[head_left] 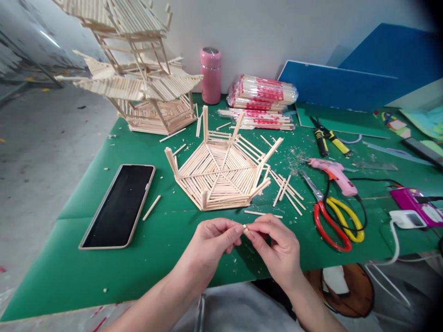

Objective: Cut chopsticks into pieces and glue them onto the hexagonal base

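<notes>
Near the front edge of the green table, my left hand (216,242) and my right hand (277,244) meet fingertip to fingertip. Both pinch small pale wooden pieces (245,229) between thumbs and forefingers; their full shape is hidden by the fingers. Just beyond the hands lies a hexagonal base of wooden sticks (219,173), with short upright posts at its corners. One loose stick (263,214) rests on the table right behind my right hand. More cut sticks (289,191) lie scattered to the right of the base.
A phone (119,207) lies at left. Behind stand a tiered stick pagoda (138,87), a pink flask (211,76) and packed chopsticks (263,92). At right are scissors (332,221), a pink glue gun (334,175), pliers (327,138) and a purple power box (415,205) with cables.
</notes>
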The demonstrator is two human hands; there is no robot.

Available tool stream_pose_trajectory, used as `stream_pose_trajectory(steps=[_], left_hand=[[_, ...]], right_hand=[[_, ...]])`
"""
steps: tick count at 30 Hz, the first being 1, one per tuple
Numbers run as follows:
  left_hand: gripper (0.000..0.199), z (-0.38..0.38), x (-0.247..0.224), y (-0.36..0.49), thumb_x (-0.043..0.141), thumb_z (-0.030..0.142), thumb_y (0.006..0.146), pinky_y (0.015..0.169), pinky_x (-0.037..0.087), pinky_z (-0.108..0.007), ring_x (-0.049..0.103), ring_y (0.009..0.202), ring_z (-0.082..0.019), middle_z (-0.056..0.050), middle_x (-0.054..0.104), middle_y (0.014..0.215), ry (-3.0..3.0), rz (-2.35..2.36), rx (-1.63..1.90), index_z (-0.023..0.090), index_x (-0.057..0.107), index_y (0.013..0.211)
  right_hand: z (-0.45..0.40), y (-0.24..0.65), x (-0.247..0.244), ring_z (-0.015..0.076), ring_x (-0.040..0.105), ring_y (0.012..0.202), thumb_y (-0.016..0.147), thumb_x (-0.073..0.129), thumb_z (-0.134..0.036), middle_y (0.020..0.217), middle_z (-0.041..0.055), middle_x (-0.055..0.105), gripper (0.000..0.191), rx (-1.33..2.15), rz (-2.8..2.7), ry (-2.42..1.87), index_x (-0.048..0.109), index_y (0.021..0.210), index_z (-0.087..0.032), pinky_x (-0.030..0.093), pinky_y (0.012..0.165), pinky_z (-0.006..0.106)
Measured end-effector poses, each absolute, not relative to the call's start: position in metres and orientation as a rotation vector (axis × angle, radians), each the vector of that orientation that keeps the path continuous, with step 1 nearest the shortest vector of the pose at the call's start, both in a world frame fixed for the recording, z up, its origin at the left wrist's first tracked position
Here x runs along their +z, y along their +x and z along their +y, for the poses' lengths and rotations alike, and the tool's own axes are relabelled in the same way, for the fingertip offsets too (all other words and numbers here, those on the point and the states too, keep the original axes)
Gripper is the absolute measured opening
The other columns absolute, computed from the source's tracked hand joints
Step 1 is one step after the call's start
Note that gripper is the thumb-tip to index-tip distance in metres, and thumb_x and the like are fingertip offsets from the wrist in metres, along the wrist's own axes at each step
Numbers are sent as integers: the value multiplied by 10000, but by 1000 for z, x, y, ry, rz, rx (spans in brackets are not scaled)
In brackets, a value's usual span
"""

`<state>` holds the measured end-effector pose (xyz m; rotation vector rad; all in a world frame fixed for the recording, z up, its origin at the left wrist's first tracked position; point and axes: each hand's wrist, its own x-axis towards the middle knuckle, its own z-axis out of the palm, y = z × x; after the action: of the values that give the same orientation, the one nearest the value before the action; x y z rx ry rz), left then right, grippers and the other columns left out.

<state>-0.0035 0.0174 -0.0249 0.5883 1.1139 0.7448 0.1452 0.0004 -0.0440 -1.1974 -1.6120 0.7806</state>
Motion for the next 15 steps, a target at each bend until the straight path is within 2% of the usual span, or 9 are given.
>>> stream_pose_trajectory(steps=[5,15], left_hand=[[165,17,-24,-2,688,285,665,531,335,-193,441,539,-74,-4,573,562,588,1122,751,121,679,655],[153,17,-25,-2,709,269,640,548,342,-202,442,544,-77,-2,570,564,515,1082,739,121,672,640]], right_hand=[[-1,144,-45,111,544,660,746,602,-52,745,15,571,166,605,-1669,-1175,639,841,-183,460,568,217],[-2,144,-49,127,567,686,752,605,-79,740,11,585,167,561,-1653,-1192,645,844,-212,481,599,237]])
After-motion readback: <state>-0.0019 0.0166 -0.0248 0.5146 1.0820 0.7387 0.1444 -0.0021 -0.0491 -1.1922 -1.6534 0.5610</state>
